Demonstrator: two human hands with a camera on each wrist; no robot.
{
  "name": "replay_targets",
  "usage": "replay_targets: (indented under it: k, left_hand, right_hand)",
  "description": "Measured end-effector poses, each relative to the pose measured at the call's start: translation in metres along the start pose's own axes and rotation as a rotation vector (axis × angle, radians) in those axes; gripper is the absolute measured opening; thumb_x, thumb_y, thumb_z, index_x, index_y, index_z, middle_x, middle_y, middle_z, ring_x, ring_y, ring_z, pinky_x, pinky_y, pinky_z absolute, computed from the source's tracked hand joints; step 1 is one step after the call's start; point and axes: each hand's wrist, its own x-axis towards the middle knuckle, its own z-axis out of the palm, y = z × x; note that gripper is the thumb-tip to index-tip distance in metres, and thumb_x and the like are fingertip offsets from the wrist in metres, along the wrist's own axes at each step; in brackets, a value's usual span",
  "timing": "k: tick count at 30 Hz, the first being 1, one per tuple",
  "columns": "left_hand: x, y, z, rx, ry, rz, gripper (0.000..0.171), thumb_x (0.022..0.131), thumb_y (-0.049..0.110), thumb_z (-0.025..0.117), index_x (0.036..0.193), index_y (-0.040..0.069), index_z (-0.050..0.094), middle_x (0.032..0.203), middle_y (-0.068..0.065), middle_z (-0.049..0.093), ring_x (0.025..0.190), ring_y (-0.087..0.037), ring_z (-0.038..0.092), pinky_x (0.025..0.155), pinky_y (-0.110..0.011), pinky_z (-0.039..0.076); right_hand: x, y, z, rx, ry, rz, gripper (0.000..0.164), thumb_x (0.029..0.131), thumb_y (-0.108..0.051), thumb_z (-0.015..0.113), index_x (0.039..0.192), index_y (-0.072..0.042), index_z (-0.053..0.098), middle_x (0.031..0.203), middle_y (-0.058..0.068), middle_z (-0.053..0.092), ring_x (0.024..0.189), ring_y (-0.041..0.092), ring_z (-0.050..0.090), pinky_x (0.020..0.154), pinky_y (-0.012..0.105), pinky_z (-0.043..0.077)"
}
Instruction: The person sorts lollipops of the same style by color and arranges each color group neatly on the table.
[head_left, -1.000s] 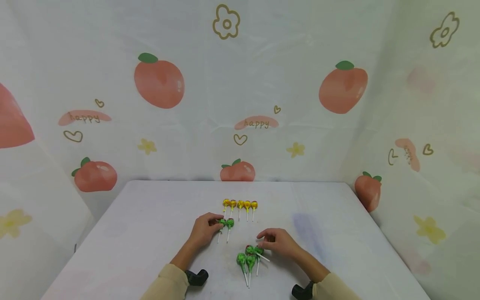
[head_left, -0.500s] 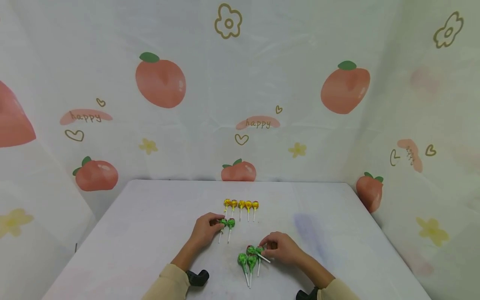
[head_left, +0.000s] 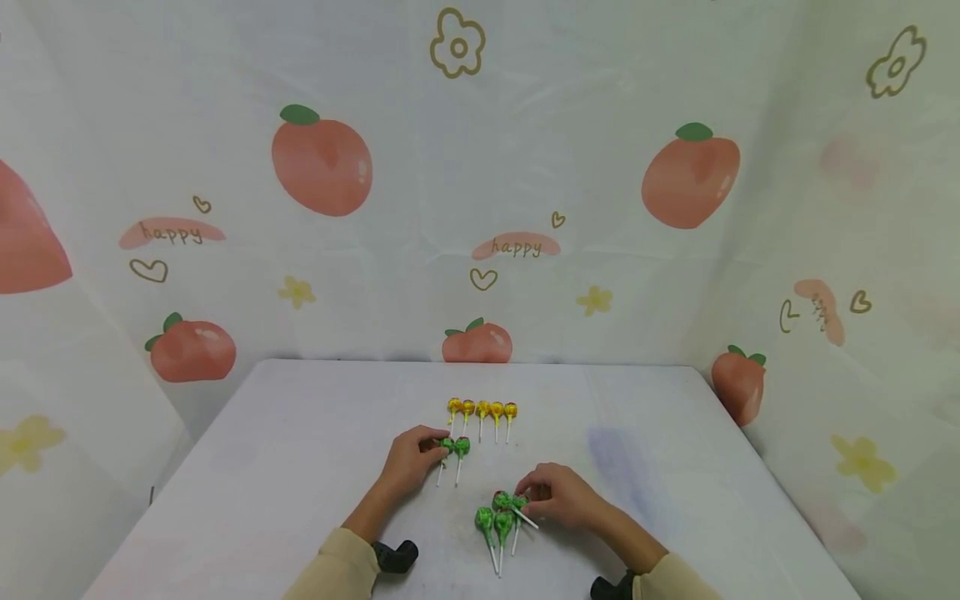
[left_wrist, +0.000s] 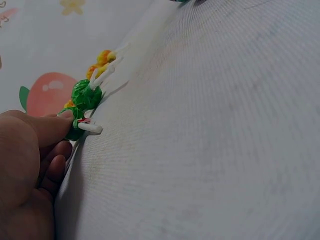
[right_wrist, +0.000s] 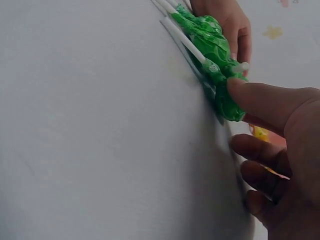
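Note:
In the head view my left hand (head_left: pixel 408 461) pinches the head of a green-wrapped lollipop (left_wrist: pixel 75 131) between thumb and index finger, down on the table. A second green lollipop (head_left: pixel 462 447) lies right beside it, stick toward me. Nearer and to the right, my right hand (head_left: pixel 564 495) grips the head of another green lollipop (right_wrist: pixel 230 102), its other fingers loosely bent. That one belongs to a small cluster of several green lollipops (head_left: pixel 484 520), where one stick (head_left: pixel 527 517) crosses over its neighbour at an angle.
A row of several yellow lollipops (head_left: pixel 483 409) lies farther back, sticks toward me. The white table (head_left: pixel 285 467) ends at a curtain (head_left: pixel 405 275) printed with peaches, which also hangs along both sides. A black strap piece (head_left: pixel 395 556) sits at my left wrist.
My right hand has come down slightly and closed its thumb and index finger on a green lollipop in the cluster. The left hand stays at its lollipop.

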Motion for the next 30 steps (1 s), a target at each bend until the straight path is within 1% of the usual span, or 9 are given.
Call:
replay_targets:
  k: [4,6,9,15,18,21,25,30]
  left_hand:
    - [0.0,0.001,0.0,-0.004,0.0,-0.011,0.022,0.087,0.009,0.073,0.109,0.012,0.073,0.089,0.004,0.061,0.08,-0.014,0.053,0.072,-0.034,0.045]
    - [0.0,0.002,0.0,-0.003,-0.001,-0.018,0.022,0.087,0.009,0.073,0.109,0.012,0.073,0.089,0.004,0.061,0.08,-0.013,0.053,0.072,-0.034,0.045]
    - [-0.001,0.003,0.0,-0.001,-0.002,-0.022,0.022,0.087,0.009,0.072,0.109,0.011,0.073,0.088,0.003,0.061,0.08,-0.014,0.053,0.071,-0.033,0.045]
    - [-0.002,0.003,0.0,-0.007,0.0,-0.026,0.022,0.086,0.009,0.073,0.109,0.011,0.073,0.088,0.003,0.061,0.079,-0.014,0.053,0.071,-0.033,0.045]
    - [-0.003,0.003,0.0,-0.005,-0.003,-0.023,0.022,0.087,0.009,0.072,0.109,0.011,0.073,0.089,0.004,0.062,0.08,-0.013,0.054,0.071,-0.033,0.045]
    - [-0.002,0.003,0.0,-0.01,-0.004,-0.022,0.022,0.087,0.009,0.072,0.109,0.011,0.073,0.088,0.004,0.062,0.08,-0.014,0.054,0.071,-0.033,0.045]
    - [-0.002,0.003,0.0,-0.009,-0.004,-0.012,0.023,0.087,0.008,0.072,0.109,0.01,0.073,0.089,0.003,0.062,0.08,-0.014,0.054,0.071,-0.033,0.045]
    - [-0.001,0.002,0.0,-0.007,-0.008,-0.004,0.023,0.087,0.009,0.072,0.109,0.011,0.073,0.089,0.004,0.061,0.08,-0.013,0.053,0.071,-0.033,0.045]
  right_hand:
    - [0.0,0.002,-0.008,0.007,-0.025,0.01,0.017,0.085,-0.023,0.076,0.1,-0.015,0.071,0.081,-0.014,0.058,0.071,0.003,0.053,0.065,0.025,0.046]
    - [0.0,0.001,-0.013,0.018,-0.038,0.02,0.015,0.086,-0.021,0.075,0.099,-0.014,0.071,0.083,-0.014,0.06,0.073,0.003,0.055,0.067,0.026,0.047]
    - [0.002,0.0,-0.021,0.006,-0.048,0.028,0.012,0.086,-0.018,0.074,0.096,-0.014,0.069,0.084,-0.013,0.063,0.075,0.003,0.058,0.069,0.027,0.048]
    - [0.011,-0.008,-0.038,-0.078,-0.071,0.051,0.011,0.085,-0.014,0.074,0.094,-0.013,0.067,0.082,-0.011,0.064,0.074,0.006,0.057,0.069,0.028,0.048]
    - [0.017,-0.011,-0.044,-0.13,-0.066,0.075,0.012,0.085,-0.012,0.073,0.095,-0.012,0.066,0.083,-0.01,0.063,0.075,0.007,0.057,0.07,0.029,0.048]
    - [0.024,-0.011,-0.049,-0.18,-0.035,0.097,0.013,0.085,-0.011,0.072,0.097,-0.012,0.066,0.084,-0.01,0.063,0.076,0.009,0.056,0.071,0.03,0.048]
    - [0.033,-0.011,-0.051,-0.208,0.038,0.112,0.014,0.086,-0.01,0.072,0.099,-0.011,0.067,0.084,-0.009,0.061,0.077,0.011,0.055,0.07,0.031,0.048]
    - [0.04,-0.01,-0.046,-0.208,0.143,0.118,0.018,0.087,-0.01,0.073,0.103,-0.01,0.067,0.087,-0.007,0.062,0.078,0.011,0.055,0.069,0.029,0.047]
